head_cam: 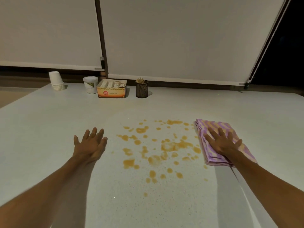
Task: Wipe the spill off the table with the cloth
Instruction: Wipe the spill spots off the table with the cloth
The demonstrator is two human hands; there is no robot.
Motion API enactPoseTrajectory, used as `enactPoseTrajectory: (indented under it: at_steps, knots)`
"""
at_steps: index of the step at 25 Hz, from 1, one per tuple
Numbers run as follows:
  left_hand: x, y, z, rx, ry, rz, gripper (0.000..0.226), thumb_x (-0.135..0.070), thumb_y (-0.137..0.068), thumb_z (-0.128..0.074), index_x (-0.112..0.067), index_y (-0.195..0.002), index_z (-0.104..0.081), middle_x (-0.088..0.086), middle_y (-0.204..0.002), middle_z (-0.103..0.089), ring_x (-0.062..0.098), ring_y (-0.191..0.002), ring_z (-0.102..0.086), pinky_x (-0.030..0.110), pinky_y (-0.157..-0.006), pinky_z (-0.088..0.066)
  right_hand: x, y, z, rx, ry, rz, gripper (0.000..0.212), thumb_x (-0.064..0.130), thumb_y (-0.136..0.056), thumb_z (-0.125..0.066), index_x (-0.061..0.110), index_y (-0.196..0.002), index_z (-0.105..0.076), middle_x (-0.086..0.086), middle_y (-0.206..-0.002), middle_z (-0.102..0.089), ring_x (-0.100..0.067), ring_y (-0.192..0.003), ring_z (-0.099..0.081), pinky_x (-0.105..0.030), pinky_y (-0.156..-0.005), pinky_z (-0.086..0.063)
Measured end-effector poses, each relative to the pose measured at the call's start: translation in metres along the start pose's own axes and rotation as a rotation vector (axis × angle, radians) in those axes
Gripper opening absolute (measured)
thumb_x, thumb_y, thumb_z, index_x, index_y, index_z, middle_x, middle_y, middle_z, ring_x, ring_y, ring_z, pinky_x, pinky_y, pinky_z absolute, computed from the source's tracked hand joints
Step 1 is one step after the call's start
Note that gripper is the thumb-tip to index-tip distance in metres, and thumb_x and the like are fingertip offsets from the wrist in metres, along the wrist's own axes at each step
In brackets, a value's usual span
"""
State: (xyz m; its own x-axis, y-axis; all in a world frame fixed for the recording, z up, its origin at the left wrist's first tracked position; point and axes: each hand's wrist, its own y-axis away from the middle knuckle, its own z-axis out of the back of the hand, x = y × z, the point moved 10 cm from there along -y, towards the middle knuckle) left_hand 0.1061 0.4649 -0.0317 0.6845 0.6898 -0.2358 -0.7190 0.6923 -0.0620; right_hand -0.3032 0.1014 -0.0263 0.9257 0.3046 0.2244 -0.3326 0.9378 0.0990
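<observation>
- one folded cloth (220, 140), soft, light and likely absorbent, lies toward the table's (49, 129) right edge, touching the orange spill (158, 148).
- right hand (223, 143) presses flat on it, grip open, fingers spread; best held under the palm.
- left hand (90, 143) rests flat and empty left of the spill.

We could not read the small print on the tea-bag box (111, 90) at twelve o'clock. Our right hand (223, 143) hid part of the striped cloth (218, 129); both forearms were cut off at six o'clock.
</observation>
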Motion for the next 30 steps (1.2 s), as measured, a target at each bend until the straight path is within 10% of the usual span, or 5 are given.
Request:
enactPoseTrajectory:
  at_steps: [30]
  knots:
    - [-0.002, -0.003, -0.001, 0.051, -0.08, 0.053, 0.06, -0.055, -0.098, -0.01, -0.038, -0.155, -0.002, -0.007, -0.166, 0.003, 0.024, -0.153, 0.005, 0.065, -0.117, 0.002, 0.234, -0.073, -0.044, 0.058, 0.055, 0.362, 0.066, 0.071, -0.089, -0.008, 0.047, -0.15, -0.006, 0.003, -0.165, 0.002, -0.04, -0.149, 0.005, -0.068, -0.114, 0.004]
